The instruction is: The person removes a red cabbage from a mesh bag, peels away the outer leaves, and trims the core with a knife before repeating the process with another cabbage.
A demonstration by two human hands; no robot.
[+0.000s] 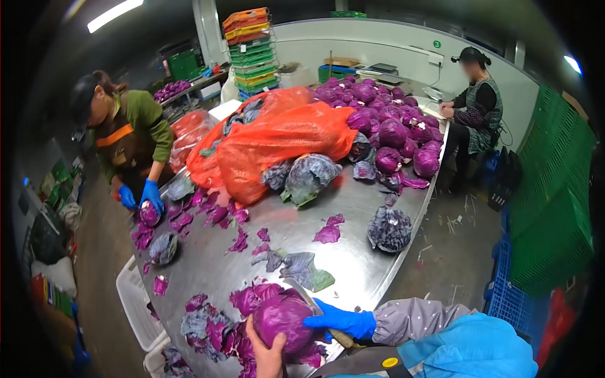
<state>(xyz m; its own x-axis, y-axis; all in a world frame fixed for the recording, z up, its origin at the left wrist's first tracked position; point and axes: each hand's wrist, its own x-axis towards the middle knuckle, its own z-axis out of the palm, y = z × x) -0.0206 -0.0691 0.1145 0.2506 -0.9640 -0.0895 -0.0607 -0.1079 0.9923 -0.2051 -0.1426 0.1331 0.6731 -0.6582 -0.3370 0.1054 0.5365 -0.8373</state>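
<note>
A peeled red cabbage [283, 321] is at the near edge of the steel table, in front of me. My left hand [268, 356], bare, is closed around its near-left side, with fingers and thumb against the leaves. My right hand [346, 321], in a blue glove, grips a knife [304, 295], and its fingers reach to the cabbage's right side. The blade slants over the top right of the cabbage. Loose purple leaves [258, 293] lie behind it, and a heap of dark outer leaves [205, 327] lies to its left.
The steel table [283, 233] carries an orange mesh sack [283, 138], a pile of red cabbages [391, 126] and one unpeeled cabbage [389, 229] near the right edge. A co-worker [129, 135] handles a cabbage at left; another person [476, 107] sits far right. White crates [135, 302] stand below left.
</note>
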